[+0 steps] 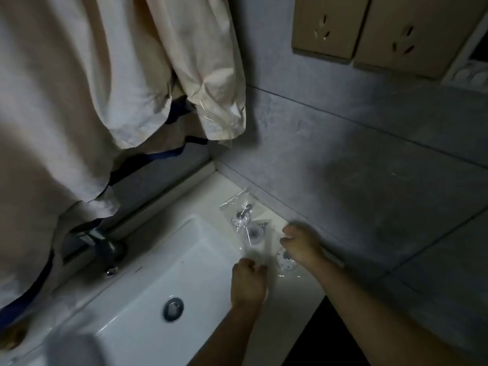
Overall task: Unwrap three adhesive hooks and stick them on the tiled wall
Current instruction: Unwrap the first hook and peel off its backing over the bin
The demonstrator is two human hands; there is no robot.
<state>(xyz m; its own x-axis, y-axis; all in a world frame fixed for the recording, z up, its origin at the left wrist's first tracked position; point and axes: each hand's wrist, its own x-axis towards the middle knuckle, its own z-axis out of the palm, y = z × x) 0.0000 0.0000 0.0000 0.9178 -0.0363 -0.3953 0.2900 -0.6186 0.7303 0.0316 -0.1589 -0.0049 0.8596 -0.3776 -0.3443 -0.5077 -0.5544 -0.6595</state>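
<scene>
Clear-wrapped adhesive hooks (252,228) lying on sink ledge (295,291) beside tiled wall (369,159).
Left hand (248,281) pinching the middle wrapper's near end; right hand (299,245) curled just beside, over the nearest hook, hold unclear.

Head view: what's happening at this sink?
A person stands at a white sink, both hands over wrapped adhesive hooks lying on the ledge by the grey tiled wall. The left hand pinches a clear wrapper; the right hand reaches beside it. No hook is on the wall yet.
</scene>
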